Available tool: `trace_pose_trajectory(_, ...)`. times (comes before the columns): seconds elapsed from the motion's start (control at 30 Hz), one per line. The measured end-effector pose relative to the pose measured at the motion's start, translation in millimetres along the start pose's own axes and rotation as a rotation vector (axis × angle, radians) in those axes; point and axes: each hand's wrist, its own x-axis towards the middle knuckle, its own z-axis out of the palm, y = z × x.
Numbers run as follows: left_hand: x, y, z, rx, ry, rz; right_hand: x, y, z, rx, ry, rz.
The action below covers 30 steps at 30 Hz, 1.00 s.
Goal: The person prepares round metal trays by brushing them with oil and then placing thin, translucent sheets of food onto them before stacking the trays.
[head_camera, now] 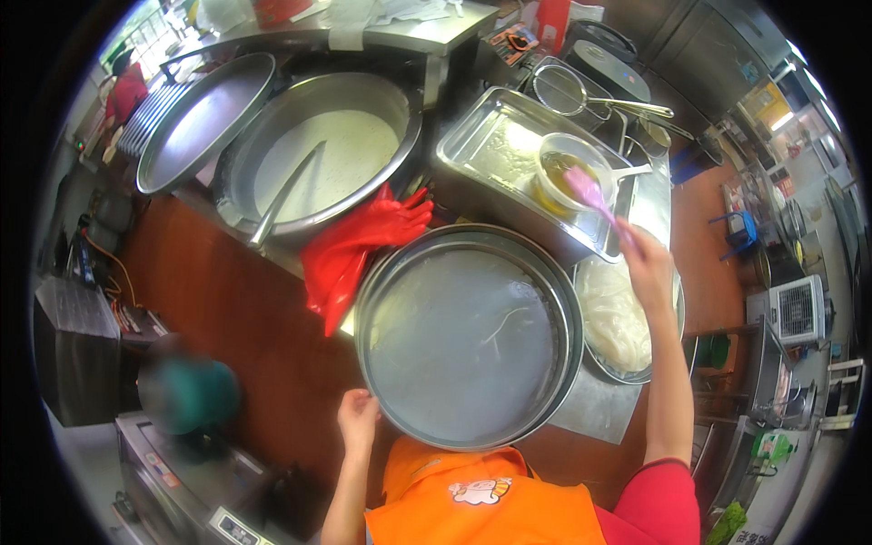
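My right hand (644,255) holds a pink brush (589,191), its head in a white handled bowl (569,146) of yellowish, oil-like liquid. That bowl sits in a rectangular steel pan (477,129). My left hand (359,412) is at the lower left rim of a round metal tray (463,340), fingers curled; whether it grips the rim is unclear. The tray rests on a similar one, with a thin whitish strip on its surface. A soft white sheet-like mass (613,320) lies in a round tray at the right. Red rubber gloves (354,248) lie at the upper left of the tray.
A big steel basin (409,146) holds milky liquid and a metal-handled tool (286,197). Another round tray (208,122) leans beside it. Wire strainers (558,88) lie behind the rectangular pan. A person in red (127,88) stands far left. A steel table (436,34) stands behind.
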Motion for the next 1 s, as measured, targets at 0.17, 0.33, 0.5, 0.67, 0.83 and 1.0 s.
trace_pose_trajectory(0.17,8.4,-7.1,5.9,0.075,-0.005,0.000,-112.1,-40.4,45.6,-0.166,-0.273,-0.266)
trace_pose_trajectory(0.33,8.9,-6.2,7.9,0.116,-0.023,0.001,-172.2,-78.0,165.0,-0.178,-0.637,-0.567)
trace_pose_trajectory(0.5,9.4,-3.0,7.3,0.060,-0.025,0.000,-100.1,-57.9,206.5,-0.378,-0.454,-0.387)
trace_pose_trajectory(0.67,5.2,0.2,12.8,0.027,-0.002,-0.021,-108.3,4.0,104.0,-0.545,-0.435,-0.177)
trace_pose_trajectory(0.83,7.8,-8.6,11.2,0.001,-0.006,-0.009,-205.3,-38.4,84.8,-0.330,-0.929,-0.377)
trace_pose_trajectory(1.0,6.6,-1.3,10.6,0.033,-0.028,0.005,-123.1,-41.1,154.6,-0.366,-0.425,-0.224)
